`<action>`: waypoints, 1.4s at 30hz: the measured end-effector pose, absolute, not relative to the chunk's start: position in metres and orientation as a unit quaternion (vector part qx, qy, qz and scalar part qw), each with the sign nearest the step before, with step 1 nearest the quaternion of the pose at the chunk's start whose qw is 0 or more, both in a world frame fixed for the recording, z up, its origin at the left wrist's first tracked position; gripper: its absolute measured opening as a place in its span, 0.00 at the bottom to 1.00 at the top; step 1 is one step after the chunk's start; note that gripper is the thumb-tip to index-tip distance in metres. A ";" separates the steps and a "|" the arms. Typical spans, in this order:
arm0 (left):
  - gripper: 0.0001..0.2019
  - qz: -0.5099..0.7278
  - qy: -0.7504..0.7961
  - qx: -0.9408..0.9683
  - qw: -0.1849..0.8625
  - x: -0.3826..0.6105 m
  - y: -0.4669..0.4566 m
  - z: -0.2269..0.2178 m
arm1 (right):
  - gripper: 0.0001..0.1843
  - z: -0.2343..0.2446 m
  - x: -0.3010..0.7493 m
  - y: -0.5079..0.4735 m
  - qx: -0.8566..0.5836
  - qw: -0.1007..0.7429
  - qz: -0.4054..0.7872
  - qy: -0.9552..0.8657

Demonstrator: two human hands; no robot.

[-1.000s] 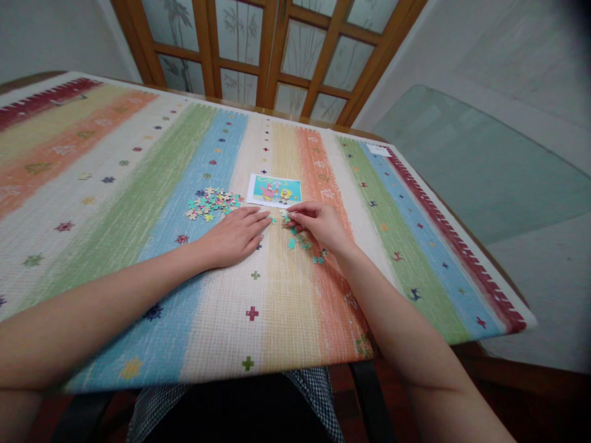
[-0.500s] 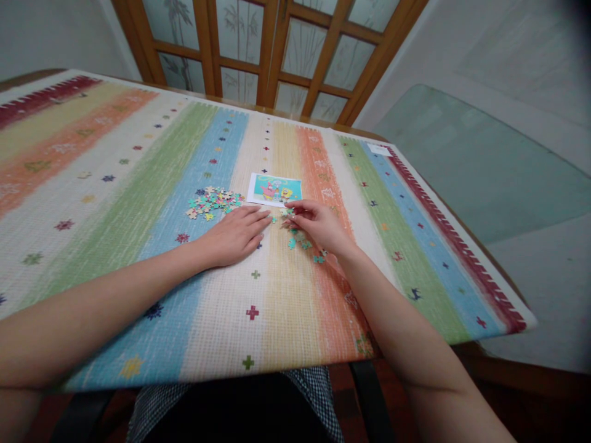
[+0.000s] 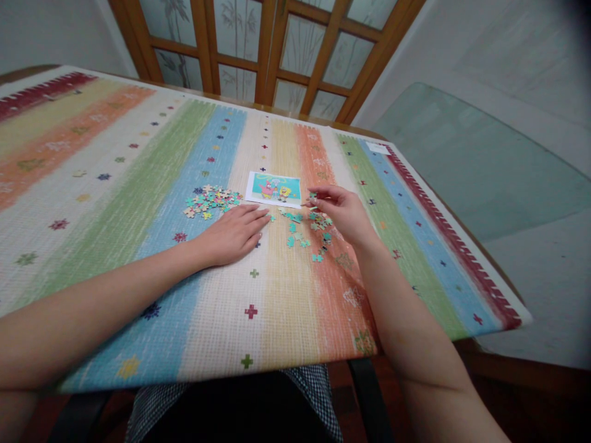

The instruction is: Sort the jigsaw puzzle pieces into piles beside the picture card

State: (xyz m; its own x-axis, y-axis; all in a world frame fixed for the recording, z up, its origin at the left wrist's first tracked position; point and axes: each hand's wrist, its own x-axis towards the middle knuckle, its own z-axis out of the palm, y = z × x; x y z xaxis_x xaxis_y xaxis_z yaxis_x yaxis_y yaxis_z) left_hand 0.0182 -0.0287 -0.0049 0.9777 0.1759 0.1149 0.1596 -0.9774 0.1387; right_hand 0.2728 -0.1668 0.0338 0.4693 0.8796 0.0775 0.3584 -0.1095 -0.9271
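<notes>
My left hand (image 3: 233,235) lies flat on the cloth with its fingers stretched out, holding nothing. Just beyond it is a heap of small jigsaw pieces (image 3: 212,202), teal, pink, yellow and pale. A printed cartoon picture card (image 3: 276,189) lies ahead, between my two hands. Past the card's right edge, my right hand (image 3: 340,212) has thumb and fingers pinched on a small teal puzzle piece (image 3: 313,195), partly hidden by the fingers. Below that hand, several loose and clustered teal pieces (image 3: 299,240) are scattered on the yellow and orange stripes.
A striped tablecloth (image 3: 231,320) covers the table. A small white label (image 3: 378,148) sits near the far right corner. Wooden doors (image 3: 265,55) with glass panes stand behind the table, and a pale green panel (image 3: 480,160) leans at the right.
My right hand has moved right and slightly away from me, off the card's lower corner, uncovering puzzle pieces beneath it. The left hand stays in place.
</notes>
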 end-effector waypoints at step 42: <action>0.27 0.059 0.083 0.993 0.055 0.019 -0.028 -0.003 | 0.14 0.045 0.326 -0.195 -0.807 0.090 0.228 -0.538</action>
State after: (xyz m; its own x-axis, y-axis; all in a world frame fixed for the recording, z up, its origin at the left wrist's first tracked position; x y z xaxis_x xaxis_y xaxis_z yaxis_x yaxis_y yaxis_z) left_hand 0.0186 -0.0284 -0.0031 0.9794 0.1709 0.1078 0.1578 -0.9802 0.1197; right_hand 0.3265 -0.1949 0.0447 0.3176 0.9088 -0.2707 0.8264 -0.4053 -0.3909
